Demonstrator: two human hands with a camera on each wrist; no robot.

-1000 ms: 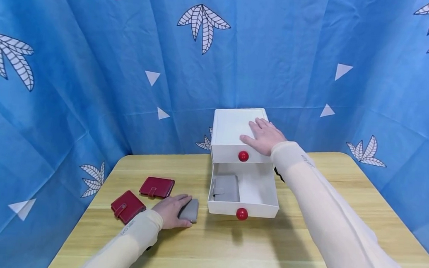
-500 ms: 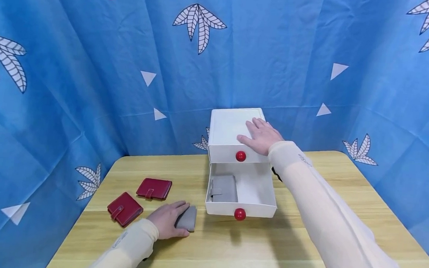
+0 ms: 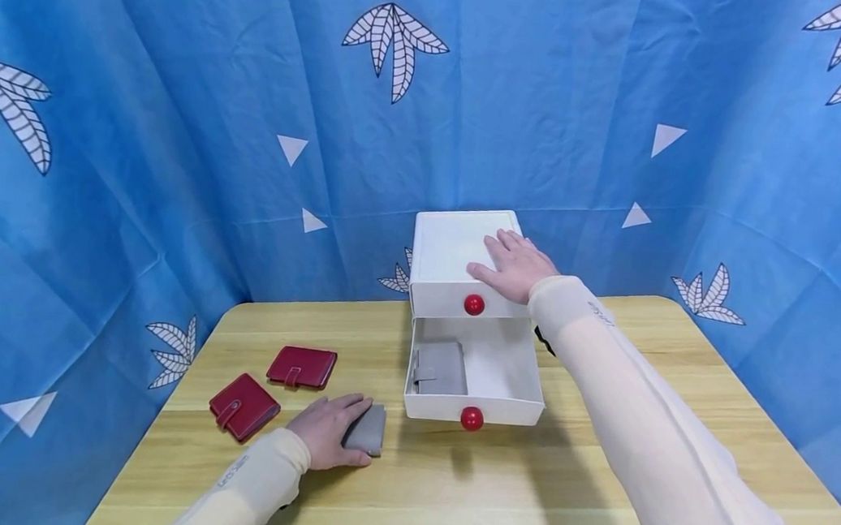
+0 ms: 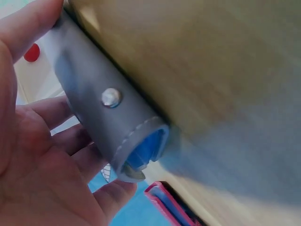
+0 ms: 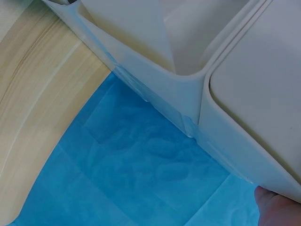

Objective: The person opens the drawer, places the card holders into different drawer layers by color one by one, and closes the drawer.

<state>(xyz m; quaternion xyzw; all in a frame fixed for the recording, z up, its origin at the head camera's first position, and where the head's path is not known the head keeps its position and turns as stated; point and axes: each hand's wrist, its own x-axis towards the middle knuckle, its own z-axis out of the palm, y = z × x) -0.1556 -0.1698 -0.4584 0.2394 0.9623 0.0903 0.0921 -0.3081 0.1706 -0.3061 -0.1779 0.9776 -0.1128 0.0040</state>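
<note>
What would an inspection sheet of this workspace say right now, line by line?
Surface: wooden table, bare in front.
Job's things: grey wallet under the left hand; second grey wallet in the open lower drawer of the white drawer box.
Clutter: two red wallets at the left.
Hands: left hand grips the grey wallet; right hand rests flat on the box.
Cables: nothing seen.
Surroundings: blue leaf-print cloth behind and at both sides.
</note>
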